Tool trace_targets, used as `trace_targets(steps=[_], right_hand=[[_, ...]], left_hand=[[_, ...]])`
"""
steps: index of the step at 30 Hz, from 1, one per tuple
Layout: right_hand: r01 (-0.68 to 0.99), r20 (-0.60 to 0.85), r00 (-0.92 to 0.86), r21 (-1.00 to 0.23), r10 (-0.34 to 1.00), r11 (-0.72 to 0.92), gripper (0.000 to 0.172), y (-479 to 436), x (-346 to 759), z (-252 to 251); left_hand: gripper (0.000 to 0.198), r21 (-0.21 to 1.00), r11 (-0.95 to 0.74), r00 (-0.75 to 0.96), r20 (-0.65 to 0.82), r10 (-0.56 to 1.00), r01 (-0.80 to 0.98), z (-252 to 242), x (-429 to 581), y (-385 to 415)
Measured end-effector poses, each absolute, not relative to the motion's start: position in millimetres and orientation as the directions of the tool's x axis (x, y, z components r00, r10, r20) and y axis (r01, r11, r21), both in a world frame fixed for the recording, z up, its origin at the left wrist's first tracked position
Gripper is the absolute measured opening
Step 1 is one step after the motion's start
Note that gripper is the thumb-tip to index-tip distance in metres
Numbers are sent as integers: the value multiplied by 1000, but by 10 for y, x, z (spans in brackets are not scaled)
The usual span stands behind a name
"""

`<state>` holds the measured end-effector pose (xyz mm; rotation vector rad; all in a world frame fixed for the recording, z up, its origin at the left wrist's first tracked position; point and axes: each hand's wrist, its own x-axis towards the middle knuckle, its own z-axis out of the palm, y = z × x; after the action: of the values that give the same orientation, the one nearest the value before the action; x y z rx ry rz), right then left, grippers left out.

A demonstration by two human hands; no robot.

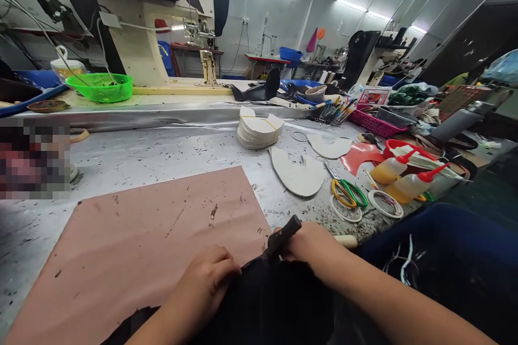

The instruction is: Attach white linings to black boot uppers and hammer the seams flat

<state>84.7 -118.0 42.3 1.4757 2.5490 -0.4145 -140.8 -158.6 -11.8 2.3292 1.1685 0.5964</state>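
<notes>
Black leather-like material [279,302] lies across the near edge of the brown sheet [162,226]. My left hand [212,275] is closed on the material's upper edge, with the fingers curled and the thumb along it. In my right hand [309,242] is a hammer [283,234] with a dark metal head, its pale handle end sticking out behind the wrist. The lower end of the head meets the material's edge, just right of my left hand; whether it presses there I cannot tell.
Beyond the sheet stand stacked white U-shaped pieces [259,132] and a loose one [299,175]. Scissors [343,194], tape rings [385,204] and red-tipped glue bottles [408,186] lie right. A sewing machine [133,38] and green basket [101,88] are at the back left.
</notes>
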Motion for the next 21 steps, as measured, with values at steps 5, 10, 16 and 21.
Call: trace_targets(steps=[5,10,16,21], right_hand=[[893,-250,-443,-203,861,401,24,-1172,744,516],[832,-332,-555,-217,763,511,17,-1189,658,575],[835,-383,-549,-221,743,504,12,-1188,584,569],[827,-340,-561,-204,755,524,17,-1204,520,488]], left_hand=[[28,376,-713,546,465,697,592,-168,-1401,-1652],[23,331,-747,583,475,660,576,-114,-1369,-1671],[26,305,-759,602,472,645,574,-126,-1359,-1678],[26,305,-748,597,460,657,589,-152,-1364,-1691]])
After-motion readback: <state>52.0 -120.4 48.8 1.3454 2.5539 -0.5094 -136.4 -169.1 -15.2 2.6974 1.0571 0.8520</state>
